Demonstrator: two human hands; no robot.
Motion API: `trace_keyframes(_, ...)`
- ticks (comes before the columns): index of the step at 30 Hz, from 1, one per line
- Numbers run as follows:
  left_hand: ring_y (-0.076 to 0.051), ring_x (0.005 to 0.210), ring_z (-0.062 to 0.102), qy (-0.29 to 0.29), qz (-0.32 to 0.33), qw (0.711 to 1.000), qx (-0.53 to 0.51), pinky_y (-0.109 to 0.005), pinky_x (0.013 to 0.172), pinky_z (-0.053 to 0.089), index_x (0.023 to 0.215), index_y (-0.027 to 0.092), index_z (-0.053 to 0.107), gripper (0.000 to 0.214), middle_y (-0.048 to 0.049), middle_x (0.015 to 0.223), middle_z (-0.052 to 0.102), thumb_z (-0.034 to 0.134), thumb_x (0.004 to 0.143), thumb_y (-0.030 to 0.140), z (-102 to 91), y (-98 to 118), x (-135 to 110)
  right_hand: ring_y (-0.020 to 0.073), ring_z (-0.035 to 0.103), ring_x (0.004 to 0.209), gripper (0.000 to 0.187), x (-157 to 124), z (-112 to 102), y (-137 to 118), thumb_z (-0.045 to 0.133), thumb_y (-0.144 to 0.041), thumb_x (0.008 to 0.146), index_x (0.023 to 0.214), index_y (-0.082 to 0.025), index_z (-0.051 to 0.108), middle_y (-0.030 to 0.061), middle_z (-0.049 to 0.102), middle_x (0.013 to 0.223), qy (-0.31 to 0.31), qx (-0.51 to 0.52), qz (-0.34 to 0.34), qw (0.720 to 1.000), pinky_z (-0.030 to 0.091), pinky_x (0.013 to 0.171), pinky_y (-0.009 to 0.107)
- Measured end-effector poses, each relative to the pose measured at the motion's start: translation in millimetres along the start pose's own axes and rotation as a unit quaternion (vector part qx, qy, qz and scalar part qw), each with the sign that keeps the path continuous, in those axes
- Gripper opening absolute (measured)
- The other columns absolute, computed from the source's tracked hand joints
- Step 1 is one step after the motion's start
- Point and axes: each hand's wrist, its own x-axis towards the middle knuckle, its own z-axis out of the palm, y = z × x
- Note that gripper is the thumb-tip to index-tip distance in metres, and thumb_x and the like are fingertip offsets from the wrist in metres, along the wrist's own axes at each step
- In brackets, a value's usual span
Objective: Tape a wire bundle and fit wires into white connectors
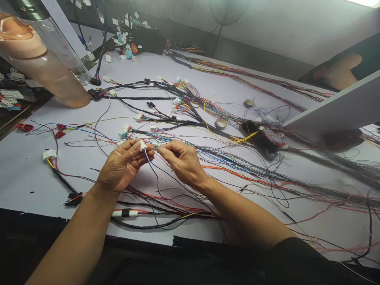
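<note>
Head view: left hand (123, 167) pinches a connector (143, 146), right hand (187, 164) pinches a wire end (155, 147); seemingly wiring, the next move needing careful alignment

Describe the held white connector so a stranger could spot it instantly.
Over the pale table, look to the person's left grip. Pinched there is a small white connector, thin wires hanging below. Unlike the white plug lying farther left, it is held up.
</note>
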Motion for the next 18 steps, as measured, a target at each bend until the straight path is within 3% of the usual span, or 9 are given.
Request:
trace_keyframes(11,-0.014,0.071,0.071,0.001,-0.001,1.0,-0.002,-0.02,0.072,0.06,0.081,0.014,0.073,0.03,-0.0035,0.081,0.075,0.09,0.062,0.031,-0.4,-1.5,0.9,0.0095,0.052,0.065,0.022,-1.2,2.9,-2.8,0.062,-0.028,0.089,0.071,-0.018,0.066,-0.0023,0.061,0.067,0.014,-0.01,0.014,1.0,0.042,0.063,0.024)
trace_keyframes(18,-0.013,0.072,0.07,0.001,0.001,1.0,-0.015,-0.021,0.074,0.06,0.082,0.015,0.073,0.035,-0.0025,0.086,0.075,0.092,0.058,0.032,-1.0,-3.8,2.6,0.009,0.049,0.063,0.021,-1.5,8.3,-5.6,0.063,-0.024,0.09,0.071,-0.017,0.067,-0.0025,0.058,0.065,0.037,-0.07,-0.045,0.996,0.04,0.062,0.023)
